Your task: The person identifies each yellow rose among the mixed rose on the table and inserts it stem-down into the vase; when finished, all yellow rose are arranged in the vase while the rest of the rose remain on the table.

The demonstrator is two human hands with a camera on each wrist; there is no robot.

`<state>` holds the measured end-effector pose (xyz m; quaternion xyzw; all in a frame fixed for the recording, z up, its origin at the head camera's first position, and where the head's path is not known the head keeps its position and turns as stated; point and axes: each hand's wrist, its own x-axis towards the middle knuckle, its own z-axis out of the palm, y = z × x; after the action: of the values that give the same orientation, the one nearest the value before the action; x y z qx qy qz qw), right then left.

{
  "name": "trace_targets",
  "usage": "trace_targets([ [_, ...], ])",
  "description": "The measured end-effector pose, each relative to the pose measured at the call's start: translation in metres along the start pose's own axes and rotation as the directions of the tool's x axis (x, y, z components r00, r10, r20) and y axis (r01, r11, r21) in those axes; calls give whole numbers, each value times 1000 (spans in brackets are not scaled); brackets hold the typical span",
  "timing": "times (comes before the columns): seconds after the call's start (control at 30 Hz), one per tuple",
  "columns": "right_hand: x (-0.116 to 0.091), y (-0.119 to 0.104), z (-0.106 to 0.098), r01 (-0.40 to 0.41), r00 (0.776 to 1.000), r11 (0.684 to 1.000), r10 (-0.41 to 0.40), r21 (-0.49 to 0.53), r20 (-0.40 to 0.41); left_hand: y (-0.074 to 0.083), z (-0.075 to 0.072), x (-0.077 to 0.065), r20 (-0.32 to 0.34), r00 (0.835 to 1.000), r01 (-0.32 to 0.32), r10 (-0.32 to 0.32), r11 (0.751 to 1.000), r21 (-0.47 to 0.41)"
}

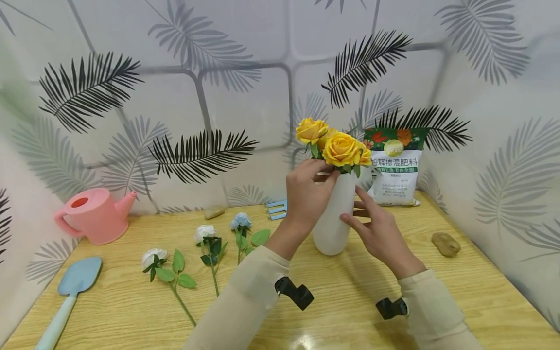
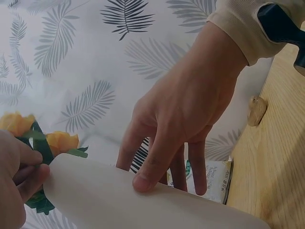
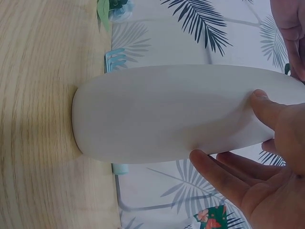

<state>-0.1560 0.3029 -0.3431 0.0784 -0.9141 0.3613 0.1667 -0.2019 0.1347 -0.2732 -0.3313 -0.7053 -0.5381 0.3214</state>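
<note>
A tall white vase (image 1: 333,221) stands upright on the wooden table, with yellow roses (image 1: 342,148) bunched at its mouth. My left hand (image 1: 309,192) pinches the roses just below the blooms, at the vase's rim; the stems are mostly hidden. On the vase's right side, my right hand (image 1: 375,227) holds the body between thumb and fingers. In the right wrist view the right thumb (image 3: 267,107) lies against the vase (image 3: 157,114) and the other fingers touch its side. The left wrist view shows left fingertips (image 2: 31,157) at the rim beside green leaves.
Two white roses (image 1: 205,233) and a blue rose (image 1: 241,221) lie left of the vase. Farther left are a pink watering can (image 1: 98,216) and a blue trowel (image 1: 79,276). Behind stand a blue hand rake (image 1: 277,209) and a fertilizer bag (image 1: 395,170). A brown stone (image 1: 446,244) lies right.
</note>
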Motion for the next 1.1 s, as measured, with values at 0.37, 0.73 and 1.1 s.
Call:
trace_targets([
  [0.37,0,2,-1,-4,1000,1000,4,6,3,0,-5,-4,-11,1000,-25,25,1000,13],
  [0.73,-1,0,-21,-59,996,998,59,-8,69,-7,-17,-14,65,998,-1,-5,996,94],
  [1.1,-13,0,-59,-47,998,979,53,-197,22,-16,-59,-43,141,987,-123,72,908,401],
])
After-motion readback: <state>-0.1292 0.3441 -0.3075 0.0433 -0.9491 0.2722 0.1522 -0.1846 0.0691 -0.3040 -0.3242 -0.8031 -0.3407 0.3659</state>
